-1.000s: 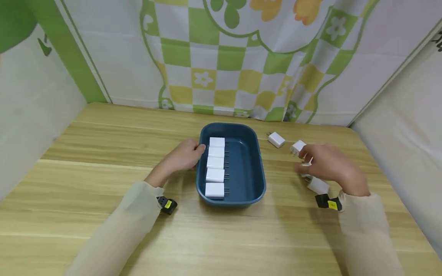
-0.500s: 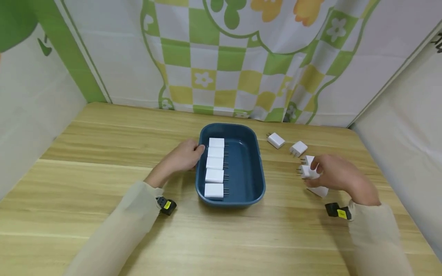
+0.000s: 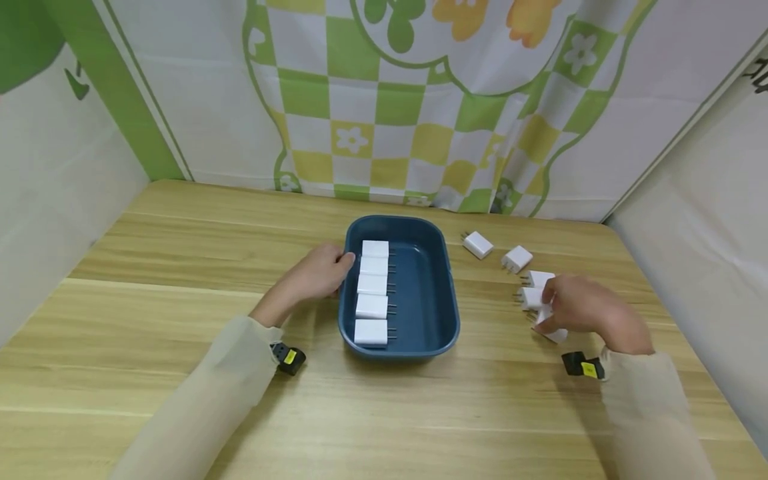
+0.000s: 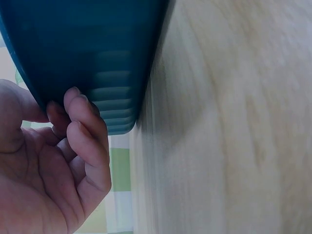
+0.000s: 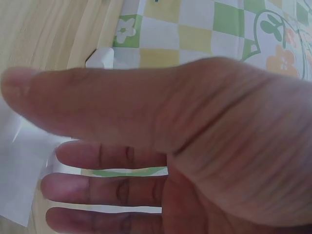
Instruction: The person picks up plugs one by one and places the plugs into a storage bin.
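In the head view, a dark blue plastic tray [image 3: 427, 293] stands mid-table. Several white charger plugs [image 3: 372, 307] lie in a column along its left side, prongs to the right. My left hand [image 3: 321, 270] grips the tray's left wall, thumb at the rim; the left wrist view shows its fingers [image 4: 85, 141] curled against the outside. On the right, my right hand [image 3: 585, 307] reaches over loose white charger plugs, thumb and forefinger apart. Its thumb overlaps the nearest charger plug [image 3: 558, 335]. In the right wrist view, the thumb [image 5: 97, 100] and fingers [image 5: 117, 187] look extended.
Two more charger plugs lie farther back, one [image 3: 477, 245] near the tray and one [image 3: 517, 259] beside it. The wooden table [image 3: 420, 420] meets a checked curtain [image 3: 396, 133] at the back. White sheets hang at both sides.
My right hand has drawn back to the right and nearer, from the farther loose charger plugs to the nearest ones. The left hand keeps its grip on the tray.
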Motion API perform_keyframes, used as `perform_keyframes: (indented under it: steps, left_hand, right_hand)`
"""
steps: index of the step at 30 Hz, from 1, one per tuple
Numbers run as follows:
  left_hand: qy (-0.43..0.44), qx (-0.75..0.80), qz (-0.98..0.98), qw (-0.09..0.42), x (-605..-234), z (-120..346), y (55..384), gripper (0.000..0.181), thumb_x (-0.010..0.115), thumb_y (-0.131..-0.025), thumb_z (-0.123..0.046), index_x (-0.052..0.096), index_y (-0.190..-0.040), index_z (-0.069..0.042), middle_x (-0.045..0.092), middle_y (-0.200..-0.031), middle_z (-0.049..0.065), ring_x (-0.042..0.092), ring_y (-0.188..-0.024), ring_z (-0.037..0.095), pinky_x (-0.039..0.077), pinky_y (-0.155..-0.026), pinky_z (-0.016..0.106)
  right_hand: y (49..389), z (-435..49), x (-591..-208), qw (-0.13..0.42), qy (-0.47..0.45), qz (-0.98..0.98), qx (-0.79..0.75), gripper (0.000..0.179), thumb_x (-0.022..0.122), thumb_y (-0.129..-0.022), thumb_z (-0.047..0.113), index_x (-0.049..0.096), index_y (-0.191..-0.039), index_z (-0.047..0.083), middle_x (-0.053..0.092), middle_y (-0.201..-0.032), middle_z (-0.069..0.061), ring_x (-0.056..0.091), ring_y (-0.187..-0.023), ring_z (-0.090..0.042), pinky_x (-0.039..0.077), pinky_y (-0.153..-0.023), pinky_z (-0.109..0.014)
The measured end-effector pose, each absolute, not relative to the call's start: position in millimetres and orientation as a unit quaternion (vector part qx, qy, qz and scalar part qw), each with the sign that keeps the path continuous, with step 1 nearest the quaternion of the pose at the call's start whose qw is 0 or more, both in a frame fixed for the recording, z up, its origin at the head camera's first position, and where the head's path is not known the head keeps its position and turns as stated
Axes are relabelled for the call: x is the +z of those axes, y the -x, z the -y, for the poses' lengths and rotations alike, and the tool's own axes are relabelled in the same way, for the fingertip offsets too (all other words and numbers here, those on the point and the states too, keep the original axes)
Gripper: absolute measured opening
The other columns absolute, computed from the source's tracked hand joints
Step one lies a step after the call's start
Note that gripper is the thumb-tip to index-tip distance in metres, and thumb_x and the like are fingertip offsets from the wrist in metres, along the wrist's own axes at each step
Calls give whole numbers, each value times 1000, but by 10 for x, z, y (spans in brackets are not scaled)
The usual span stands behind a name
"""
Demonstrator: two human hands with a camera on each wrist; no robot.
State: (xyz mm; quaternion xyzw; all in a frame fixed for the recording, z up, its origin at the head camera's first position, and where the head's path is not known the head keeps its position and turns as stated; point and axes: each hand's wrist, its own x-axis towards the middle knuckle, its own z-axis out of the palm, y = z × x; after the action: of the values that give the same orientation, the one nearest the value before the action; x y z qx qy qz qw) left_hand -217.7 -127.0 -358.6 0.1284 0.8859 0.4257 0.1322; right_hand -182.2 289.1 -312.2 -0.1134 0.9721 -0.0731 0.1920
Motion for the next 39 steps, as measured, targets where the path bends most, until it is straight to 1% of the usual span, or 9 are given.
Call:
perform_keyframes:
  steps: [5,9,15,19,23,26,33,39]
  left_hand:
    - [-126,427,-885,135,-3585,1266,2180,42,36,-110,-21,56,-77,-3,51,-62,5,49,-53,18,42,-52,29]
    - [-126,425,-886,135,-3585,1265,2179,42,36,-110,-21,57,-78,-2,50,-61,4,49,-52,17,41,-52,29]
    - [-129,426,-885,136,-3586,1270,2176,42,36,-110,-21,58,-80,-1,50,-62,5,49,-53,18,41,-52,29]
    - [-128,428,-884,140,-3585,1270,2175,42,35,-110,-21,58,-80,-1,51,-62,5,49,-53,18,41,-53,29]
    - [-127,427,-884,139,-3581,1270,2171,42,35,-110,-21,56,-79,-2,51,-62,4,49,-53,17,41,-53,29]
    - [-126,428,-884,139,-3578,1270,2171,42,35,-110,-21,56,-79,-3,51,-62,4,49,-54,17,41,-53,29]
    - [-128,431,-882,143,-3569,1271,2161,42,35,-110,-21,57,-81,-1,49,-62,4,48,-53,17,41,-53,29]
    - [-128,427,-884,141,-3577,1272,2164,42,35,-110,-22,57,-80,-2,50,-61,3,48,-53,17,41,-52,29]
  right_hand:
    - [1814,-2907,-3120,207,106,-970,-66,58,91,-72,36,65,-105,-3,64,-89,-7,59,-77,-21,50,-68,-41]
    - [1811,-2908,-3119,213,107,-969,-66,54,91,-71,34,65,-100,-3,64,-88,-8,58,-76,-21,49,-66,-38]
    - [1817,-2905,-3133,224,96,-967,-71,52,91,-72,33,65,-99,-3,64,-89,-8,57,-75,-21,48,-64,-37]
    - [1819,-2901,-3144,233,86,-965,-82,46,92,-72,30,67,-95,-1,63,-88,-7,55,-74,-21,46,-62,-35]
    - [1811,-2889,-3155,237,82,-964,-83,42,92,-71,28,65,-90,2,62,-86,-6,52,-73,-21,44,-61,-34]
    - [1798,-2875,-3160,242,81,-963,-84,41,92,-71,25,63,-90,3,61,-85,-6,52,-73,-21,43,-61,-34]
    - [1791,-2845,-3165,252,76,-962,-78,40,91,-72,21,64,-94,1,62,-86,-7,53,-74,-22,45,-63,-36]
    - [1799,-2799,-3195,258,73,-962,-52,40,89,-70,18,62,-93,2,58,-84,-6,50,-75,-23,44,-64,-37]
